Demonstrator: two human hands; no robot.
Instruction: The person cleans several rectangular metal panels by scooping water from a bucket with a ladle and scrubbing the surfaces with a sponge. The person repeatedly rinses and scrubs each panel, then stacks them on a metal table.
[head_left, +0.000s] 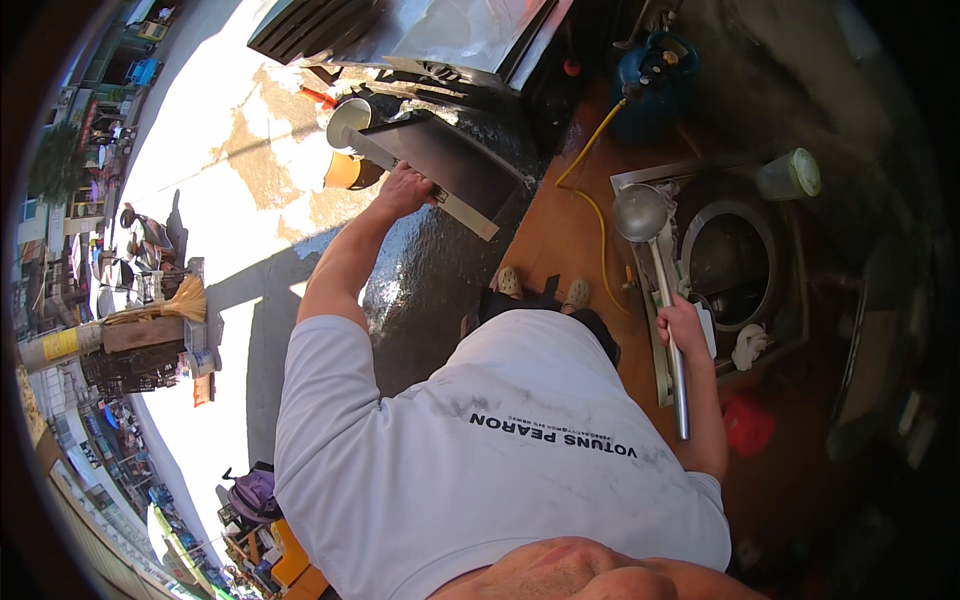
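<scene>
My left hand (409, 189) grips the handle on the pale metal edge of a dark tray-like drawer or panel (457, 161). It sits tilted before me, below a metal-clad appliance; I cannot tell whether the two are joined. My right hand (682, 328) is closed around the long metal handle of a large ladle (641, 214). The ladle's round bowl points away from me, beside a burner unit (694, 232) with a round metal ring. A cloth lies along the burner unit's near side, partly behind the ladle.
A white bucket (351, 120) and an orange container (342, 171) stand beyond my left hand. A yellow hose (602, 217) runs over the brown floor from a blue gas cylinder (652, 75). A lidded tub (795, 174) and a crumpled cloth (750, 346) are at the right.
</scene>
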